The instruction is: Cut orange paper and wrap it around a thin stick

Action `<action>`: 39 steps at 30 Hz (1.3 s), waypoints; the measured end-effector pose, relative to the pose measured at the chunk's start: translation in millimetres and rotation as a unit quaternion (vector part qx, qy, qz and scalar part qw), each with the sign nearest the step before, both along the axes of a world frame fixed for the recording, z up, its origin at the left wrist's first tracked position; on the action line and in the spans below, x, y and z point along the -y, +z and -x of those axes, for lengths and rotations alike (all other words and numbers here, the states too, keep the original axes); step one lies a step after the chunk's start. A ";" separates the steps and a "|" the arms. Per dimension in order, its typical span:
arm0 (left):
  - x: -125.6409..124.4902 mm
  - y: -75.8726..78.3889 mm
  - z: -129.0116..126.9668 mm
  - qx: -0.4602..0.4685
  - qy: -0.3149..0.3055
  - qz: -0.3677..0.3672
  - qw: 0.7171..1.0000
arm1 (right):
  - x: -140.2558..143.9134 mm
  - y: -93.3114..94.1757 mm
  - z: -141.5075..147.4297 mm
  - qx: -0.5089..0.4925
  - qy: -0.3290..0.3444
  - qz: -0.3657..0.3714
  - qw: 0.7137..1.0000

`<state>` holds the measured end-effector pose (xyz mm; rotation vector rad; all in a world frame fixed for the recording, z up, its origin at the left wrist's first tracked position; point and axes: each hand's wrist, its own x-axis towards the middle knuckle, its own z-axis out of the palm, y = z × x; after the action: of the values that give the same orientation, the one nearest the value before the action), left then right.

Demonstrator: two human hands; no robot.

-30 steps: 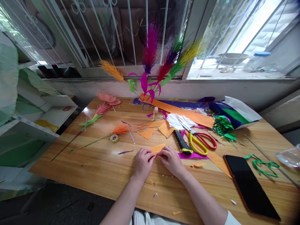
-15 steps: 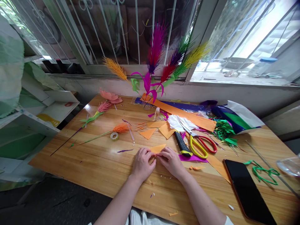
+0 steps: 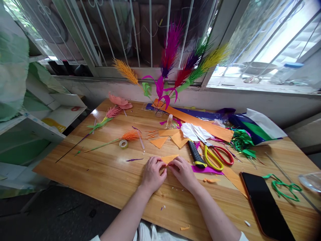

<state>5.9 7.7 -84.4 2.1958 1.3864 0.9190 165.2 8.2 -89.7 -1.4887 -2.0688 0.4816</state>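
Between my two hands lies a piece of orange paper [image 3: 170, 158], its near edge pinched by the fingers of both. My left hand [image 3: 153, 171] is closed on the paper's left end, thumb against forefinger. At the right end my right hand [image 3: 181, 170] pinches the same edge, its fingertips almost meeting those of the left. The fingers hide most of that edge. Just right of my right hand are a black-handled cutter [image 3: 196, 154], scissors [image 3: 213, 157] with yellow and red handles, and a strip of magenta paper [image 3: 207, 170].
Paper flowers [image 3: 160, 88] stand in a glass at the back. On the left lie an orange paper spike [image 3: 130, 135], a tape roll [image 3: 123, 144] and a pink flower stem [image 3: 112, 112]. A phone [image 3: 265, 204], green ribbon [image 3: 284, 187] and green tinsel [image 3: 242, 140] occupy the right.
The whole view has shifted slightly, so the table things sit a little farther right. Both hands keep their pinch on the orange paper in nearly the same pose.
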 end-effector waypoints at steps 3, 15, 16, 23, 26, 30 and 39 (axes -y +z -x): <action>-0.3 -0.9 0.1 -0.002 0.005 -0.003 1.000 | 1.7 4.6 -1.3 -0.016 0.001 0.009 1.000; -1.0 -3.2 0.1 -0.008 0.010 -0.013 1.000 | 2.2 4.2 0.2 0.001 0.001 -0.001 1.000; -1.0 -3.3 0.1 -0.007 0.010 -0.016 1.000 | 2.4 4.7 0.3 0.001 0.002 -0.001 1.000; -1.7 -5.2 -0.1 -0.004 0.014 -0.036 0.999 | 2.5 3.2 1.8 0.015 0.000 -0.010 1.000; -2.1 -6.3 -0.3 -0.006 0.013 -0.037 0.999 | 1.1 0.0 2.5 0.020 -0.004 -0.008 1.000; -1.5 -6.5 0.4 0.000 0.029 -0.053 0.998 | -0.5 -0.5 4.7 0.023 -0.018 0.000 1.000; 0.2 -3.6 -0.3 -0.023 0.036 -0.087 0.995 | -2.7 -0.2 7.2 0.021 -0.047 0.016 0.999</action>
<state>6.2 7.4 -88.0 2.3212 1.4659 1.0578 158.1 10.9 -89.8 -1.6209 -2.0203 0.4528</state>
